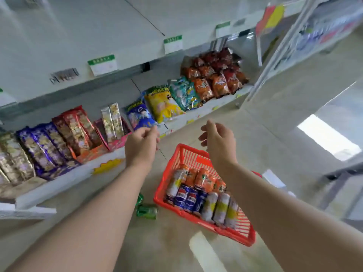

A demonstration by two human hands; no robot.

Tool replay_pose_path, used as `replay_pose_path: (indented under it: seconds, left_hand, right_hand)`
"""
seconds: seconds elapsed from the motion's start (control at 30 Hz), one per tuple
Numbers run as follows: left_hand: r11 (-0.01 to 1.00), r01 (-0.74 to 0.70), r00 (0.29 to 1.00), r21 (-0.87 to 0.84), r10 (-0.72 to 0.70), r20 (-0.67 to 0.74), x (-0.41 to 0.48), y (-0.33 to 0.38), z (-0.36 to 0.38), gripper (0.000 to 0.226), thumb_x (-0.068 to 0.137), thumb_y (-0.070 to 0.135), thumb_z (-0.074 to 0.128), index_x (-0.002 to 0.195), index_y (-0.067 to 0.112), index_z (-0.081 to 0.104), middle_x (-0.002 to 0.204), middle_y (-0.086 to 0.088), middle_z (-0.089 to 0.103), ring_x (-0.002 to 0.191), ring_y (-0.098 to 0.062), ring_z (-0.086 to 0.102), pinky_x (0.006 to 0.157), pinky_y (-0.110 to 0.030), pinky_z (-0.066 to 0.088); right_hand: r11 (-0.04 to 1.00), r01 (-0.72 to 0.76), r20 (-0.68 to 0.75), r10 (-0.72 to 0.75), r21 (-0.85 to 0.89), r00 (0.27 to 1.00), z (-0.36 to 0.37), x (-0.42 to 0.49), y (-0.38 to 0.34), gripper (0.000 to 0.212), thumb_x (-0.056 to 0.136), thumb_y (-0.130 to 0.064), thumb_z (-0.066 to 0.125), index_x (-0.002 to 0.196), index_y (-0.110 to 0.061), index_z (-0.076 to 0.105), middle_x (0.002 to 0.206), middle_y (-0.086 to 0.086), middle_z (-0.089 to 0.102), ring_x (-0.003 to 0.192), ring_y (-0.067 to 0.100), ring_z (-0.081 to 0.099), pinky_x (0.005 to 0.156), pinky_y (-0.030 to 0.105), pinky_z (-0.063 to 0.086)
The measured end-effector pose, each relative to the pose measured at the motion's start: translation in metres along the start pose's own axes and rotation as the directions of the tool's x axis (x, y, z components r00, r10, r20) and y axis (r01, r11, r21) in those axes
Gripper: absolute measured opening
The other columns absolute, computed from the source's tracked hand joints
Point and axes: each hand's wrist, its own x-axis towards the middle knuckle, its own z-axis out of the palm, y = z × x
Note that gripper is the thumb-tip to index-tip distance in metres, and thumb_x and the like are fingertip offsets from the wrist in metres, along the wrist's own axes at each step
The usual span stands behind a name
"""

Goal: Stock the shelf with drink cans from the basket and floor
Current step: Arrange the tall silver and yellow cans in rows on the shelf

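Right hand (218, 141) hangs loose and empty. Left hand (141, 147) curled, contents unclear through blur. I'd lower into basket (177, 154) and grip one can (183, 197) round its middle.

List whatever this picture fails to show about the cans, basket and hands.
All from the head view:
- Basket: the right forearm covers its far side and some cans.
- Green can on the floor: mostly hidden behind the left forearm.
- Left hand: seen from the back, so its curled fingers hide what the grip holds, if anything.
- Price tags: print blurred.
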Motion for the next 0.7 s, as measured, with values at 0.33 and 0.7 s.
replay_pose_path:
  seconds: [0.33, 0.7]
  left_hand:
    - [0.962, 0.028, 0.968, 0.270, -0.094, 0.234, -0.031, -0.112, 0.105, 0.031, 0.088, 0.041, 0.055, 0.074, 0.016, 0.065, 0.069, 0.000, 0.069, 0.065, -0.020, 0.064, 0.076, -0.043, 0.058]
    - [0.914, 0.077, 0.839, 0.399, -0.276, 0.469, -0.021, -0.226, 0.172, 0.024, 0.086, 0.037, 0.065, 0.078, 0.014, 0.063, 0.078, -0.005, 0.065, 0.069, -0.019, 0.058, 0.077, -0.046, 0.055]
  right_hand:
    - [0.965, -0.260, -0.184, 0.250, -0.036, 0.951, -0.066, -0.002, 0.164, 0.044, 0.100, -0.039, 0.042, 0.083, -0.005, 0.064, 0.076, 0.016, 0.068, 0.064, 0.021, 0.058, 0.061, 0.042, 0.047]
    - [0.876, -0.468, -0.197, 0.441, -0.114, 0.875, -0.086, -0.007, 0.307, 0.041, 0.096, -0.045, 0.046, 0.074, -0.015, 0.063, 0.071, 0.005, 0.068, 0.072, 0.029, 0.065, 0.073, 0.048, 0.054]
